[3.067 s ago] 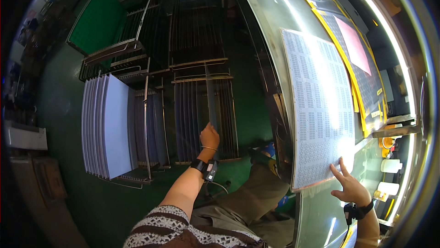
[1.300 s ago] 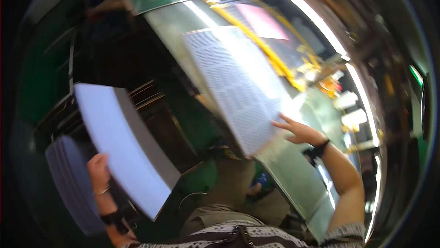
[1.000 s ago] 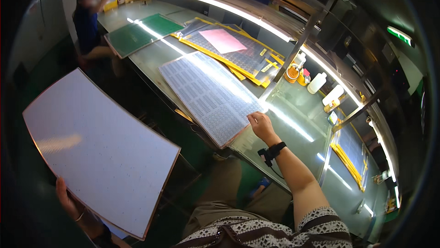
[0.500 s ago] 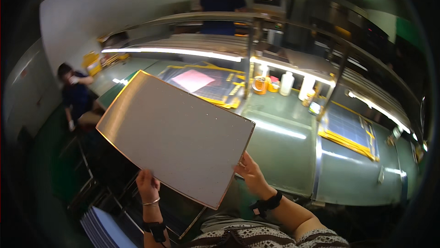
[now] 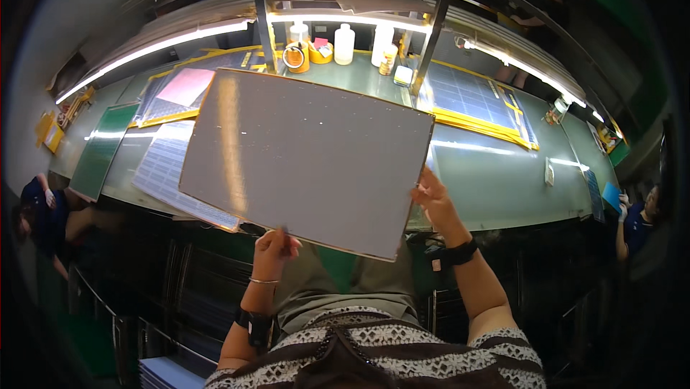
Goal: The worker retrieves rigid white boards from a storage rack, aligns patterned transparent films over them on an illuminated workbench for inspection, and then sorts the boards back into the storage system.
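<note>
The left hand [image 5: 274, 246] and right hand [image 5: 433, 198] are each pinching an edge of the grey panel [image 5: 309, 155], holding it flat above the green bench [image 5: 496, 173] so its surface stays untouched.

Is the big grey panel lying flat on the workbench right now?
No, the grey panel is held up above the workbench, with the left hand at its lower edge and the right hand at its right edge.
</note>
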Motion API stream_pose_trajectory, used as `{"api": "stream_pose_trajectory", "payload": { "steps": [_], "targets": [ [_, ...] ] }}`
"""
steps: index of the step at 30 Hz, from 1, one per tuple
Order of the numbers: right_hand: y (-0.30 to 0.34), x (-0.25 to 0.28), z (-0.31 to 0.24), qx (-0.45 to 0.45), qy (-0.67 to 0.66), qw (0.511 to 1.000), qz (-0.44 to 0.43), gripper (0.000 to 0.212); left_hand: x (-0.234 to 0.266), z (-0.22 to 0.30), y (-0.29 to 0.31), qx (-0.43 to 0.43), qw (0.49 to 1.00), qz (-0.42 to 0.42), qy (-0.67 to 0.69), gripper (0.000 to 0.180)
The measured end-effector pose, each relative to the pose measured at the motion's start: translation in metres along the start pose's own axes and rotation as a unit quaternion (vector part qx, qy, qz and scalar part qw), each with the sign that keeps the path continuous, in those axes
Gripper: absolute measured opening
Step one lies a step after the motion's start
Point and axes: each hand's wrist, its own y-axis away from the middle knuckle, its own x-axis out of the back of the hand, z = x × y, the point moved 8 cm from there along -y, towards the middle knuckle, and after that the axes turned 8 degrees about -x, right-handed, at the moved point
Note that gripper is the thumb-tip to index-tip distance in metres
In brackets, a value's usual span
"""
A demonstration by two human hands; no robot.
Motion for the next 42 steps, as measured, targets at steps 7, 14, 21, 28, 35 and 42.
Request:
{"api": "stream_pose_trajectory", "payload": {
  "steps": [7, 14, 21, 28, 35, 42],
  "targets": [
    [0.026, 0.07, 0.013, -0.14, -0.053, 0.987, 0.051, 0.056, -0.063, -0.061, 0.021, 0.161, 0.983, -0.09, 0.003, 0.035],
    [0.042, 0.079, 0.035, -0.099, -0.105, 0.98, 0.138, 0.054, -0.068, -0.041, -0.008, 0.068, 0.995, 0.046, 0.061, 0.024],
    [0.023, 0.002, 0.079, -0.122, -0.125, 0.975, 0.141, 0.039, -0.091, 0.101, -0.062, -0.272, 0.958, 0.087, 0.034, 0.018],
    [0.055, 0.02, 0.044, -0.217, 0.024, 0.967, 0.132, 0.036, -0.178, 0.108, -0.027, -0.511, 0.742, -0.166, -0.4, 0.045],
    [0.129, -0.058, 0.036, -0.346, 0.061, 0.935, -0.043, 0.028, -0.159, -0.054, -0.011, -0.487, 0.661, -0.308, -0.481, 0.038],
    [0.116, -0.098, 0.004, -0.325, 0.061, 0.941, -0.076, 0.026, -0.081, 0.024, 0.009, -0.443, 0.764, -0.038, -0.468, 0.013]
  ]
}}
